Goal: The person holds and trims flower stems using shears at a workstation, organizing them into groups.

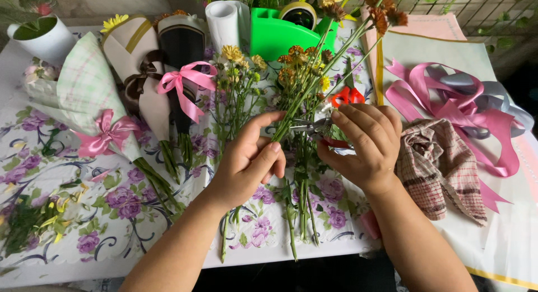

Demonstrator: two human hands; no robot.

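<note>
My left hand (249,160) pinches the lower end of a long green flower stem (322,73) that slants up to the right, ending in orange-brown blooms (386,15) at the top. My right hand (364,143) grips red-handled scissors (346,96), and their metal blades (309,125) sit at the stem just beside my left fingertips. Under both hands lie several loose yellow and orange flowers (241,62) with long stems on the floral tablecloth (112,202).
Three wrapped bouquets with pink and brown bows (129,85) lie at the left. A green tape dispenser (280,31) and a white roll (223,20) stand behind. Pink and grey ribbons (465,101), a checked cloth (443,163) and wrapping paper (515,213) fill the right.
</note>
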